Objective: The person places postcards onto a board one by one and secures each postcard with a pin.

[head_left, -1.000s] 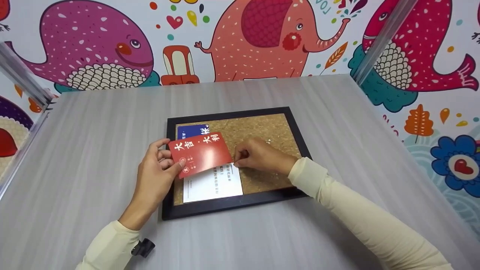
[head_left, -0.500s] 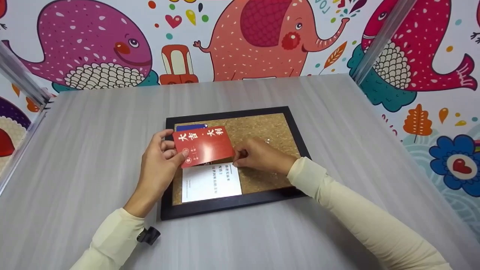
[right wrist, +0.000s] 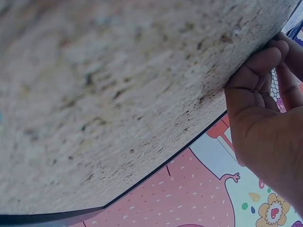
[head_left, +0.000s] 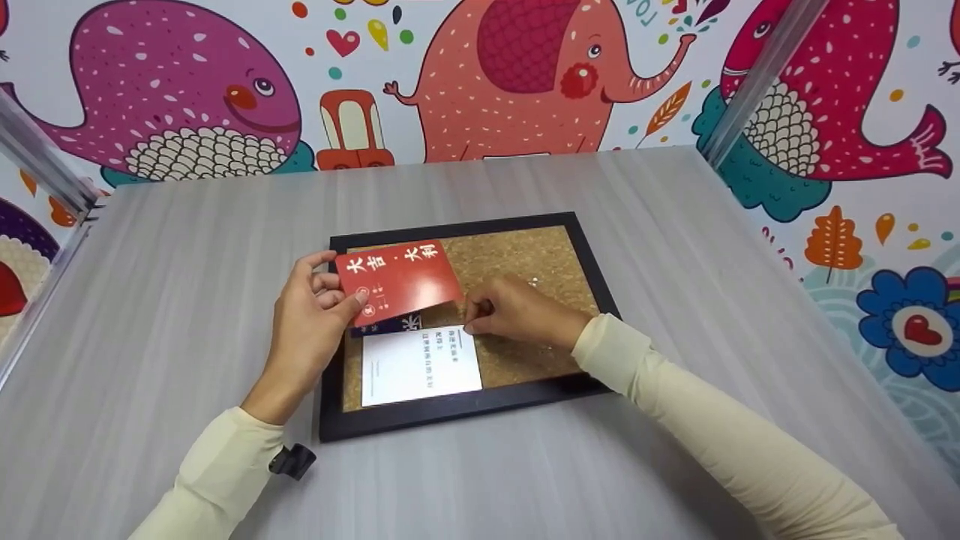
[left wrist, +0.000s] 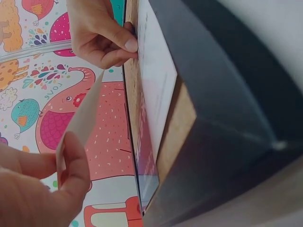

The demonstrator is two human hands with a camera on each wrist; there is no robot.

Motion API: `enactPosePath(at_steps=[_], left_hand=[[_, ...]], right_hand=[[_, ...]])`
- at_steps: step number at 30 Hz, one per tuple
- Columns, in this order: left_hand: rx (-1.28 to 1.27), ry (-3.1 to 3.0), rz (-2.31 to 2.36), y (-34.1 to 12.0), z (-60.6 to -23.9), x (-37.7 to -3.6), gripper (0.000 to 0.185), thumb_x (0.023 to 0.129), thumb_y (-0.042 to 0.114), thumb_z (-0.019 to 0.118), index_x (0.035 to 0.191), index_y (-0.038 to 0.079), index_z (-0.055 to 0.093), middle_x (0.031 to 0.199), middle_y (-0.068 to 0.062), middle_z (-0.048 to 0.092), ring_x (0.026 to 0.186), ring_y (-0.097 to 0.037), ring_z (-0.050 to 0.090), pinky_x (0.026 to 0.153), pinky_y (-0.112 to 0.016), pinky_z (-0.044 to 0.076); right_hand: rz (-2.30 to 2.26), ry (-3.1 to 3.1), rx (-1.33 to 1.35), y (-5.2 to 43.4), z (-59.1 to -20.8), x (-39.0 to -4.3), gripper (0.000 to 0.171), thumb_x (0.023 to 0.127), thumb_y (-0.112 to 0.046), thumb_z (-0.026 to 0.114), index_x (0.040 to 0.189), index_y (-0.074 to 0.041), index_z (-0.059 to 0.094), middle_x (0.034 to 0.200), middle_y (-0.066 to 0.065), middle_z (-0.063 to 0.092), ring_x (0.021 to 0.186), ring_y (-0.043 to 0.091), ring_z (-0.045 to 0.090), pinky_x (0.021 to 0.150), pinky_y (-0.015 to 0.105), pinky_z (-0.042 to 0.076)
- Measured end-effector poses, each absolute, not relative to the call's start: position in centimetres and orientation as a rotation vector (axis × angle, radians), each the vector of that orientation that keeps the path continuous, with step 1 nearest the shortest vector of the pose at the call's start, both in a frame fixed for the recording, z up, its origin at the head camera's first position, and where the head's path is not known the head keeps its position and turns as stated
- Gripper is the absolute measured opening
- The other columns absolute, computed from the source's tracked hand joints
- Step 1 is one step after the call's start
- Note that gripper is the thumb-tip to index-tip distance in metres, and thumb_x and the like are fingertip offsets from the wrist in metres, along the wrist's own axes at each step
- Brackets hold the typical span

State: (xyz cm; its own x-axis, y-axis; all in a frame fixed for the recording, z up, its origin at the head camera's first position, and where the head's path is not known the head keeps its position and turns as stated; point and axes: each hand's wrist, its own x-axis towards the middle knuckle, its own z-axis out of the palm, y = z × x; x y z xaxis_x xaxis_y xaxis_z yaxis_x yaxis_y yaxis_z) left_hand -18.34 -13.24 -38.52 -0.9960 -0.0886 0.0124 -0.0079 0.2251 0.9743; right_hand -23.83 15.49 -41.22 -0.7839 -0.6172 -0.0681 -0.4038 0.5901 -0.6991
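Note:
My left hand pinches the left side of a red card with white characters between thumb and fingers. In the left wrist view this card is seen nearly edge-on, raised clear of the board. Beneath it, a dark blue card lies on the framed cork board, mostly hidden. Below that is a white card printed with dark characters. At its upper right corner, my right hand has thumb and forefinger pinched together; whatever tiny thing they hold is hidden by the fingertips.
Tiny shiny bits sit on the cork just beyond the right hand. The black frame forms a raised border round the board. Grey tabletop surrounds it, with a patterned wall behind.
The red card has moved up the board with my left hand, covering the blue card's upper part and exposing its lower edge and more of the white card. My right hand stays in place.

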Motion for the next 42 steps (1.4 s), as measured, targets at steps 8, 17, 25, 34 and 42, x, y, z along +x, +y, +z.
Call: enactPosePath(at_steps=[8,17,25,34,42], left_hand=[[0.117,-2.418,-1.897,-12.9,-38.6,-19.4,0.074,0.101,-0.003,0.075,0.165,0.002,0.038,0.121,-0.017,0.065,0.091,-0.01,0.071,0.078,-0.019,0.06],[0.107,-2.426,-1.875,-12.5,-38.8,-20.0,0.072,0.101,-0.002,0.075,0.163,0.001,0.039,0.122,-0.019,0.067,0.091,-0.007,0.071,0.076,-0.017,0.059],[0.111,-2.424,-1.871,-11.8,-39.2,-20.5,0.069,0.102,-0.002,0.075,0.162,0.002,0.041,0.121,-0.019,0.068,0.091,-0.008,0.071,0.076,-0.018,0.059],[0.073,-2.431,-1.884,-11.0,-39.6,-21.0,0.066,0.103,-0.002,0.072,0.161,0.001,0.042,0.119,-0.018,0.067,0.088,-0.009,0.07,0.074,-0.017,0.058],[0.077,-2.426,-1.889,-10.4,-39.8,-21.4,0.067,0.102,-0.003,0.073,0.161,0.002,0.041,0.121,-0.019,0.068,0.097,-0.016,0.073,0.078,-0.017,0.059]], right_hand=[[-1.0,2.513,-0.832,15.5,-41.2,-23.9,0.006,0.096,-0.001,0.083,0.092,-0.005,0.081,0.085,0.0,0.075,0.075,0.007,0.059,0.068,0.023,0.05],[-1.004,2.513,-0.827,15.6,-41.3,-23.9,0.006,0.097,-0.003,0.083,0.093,-0.006,0.081,0.084,-0.002,0.074,0.074,0.006,0.058,0.068,0.023,0.049],[-1.002,2.513,-0.842,15.6,-41.2,-23.7,0.006,0.097,-0.001,0.083,0.094,-0.006,0.081,0.088,0.0,0.075,0.077,0.008,0.06,0.07,0.025,0.052],[-0.959,2.551,-0.821,15.5,-41.2,-23.6,0.009,0.098,-0.003,0.082,0.093,-0.01,0.081,0.088,-0.002,0.076,0.08,0.008,0.062,0.072,0.026,0.054],[-0.97,2.536,-0.848,15.4,-41.0,-23.5,0.008,0.098,-0.001,0.082,0.092,-0.005,0.081,0.085,-0.001,0.075,0.076,0.007,0.058,0.067,0.023,0.049]])
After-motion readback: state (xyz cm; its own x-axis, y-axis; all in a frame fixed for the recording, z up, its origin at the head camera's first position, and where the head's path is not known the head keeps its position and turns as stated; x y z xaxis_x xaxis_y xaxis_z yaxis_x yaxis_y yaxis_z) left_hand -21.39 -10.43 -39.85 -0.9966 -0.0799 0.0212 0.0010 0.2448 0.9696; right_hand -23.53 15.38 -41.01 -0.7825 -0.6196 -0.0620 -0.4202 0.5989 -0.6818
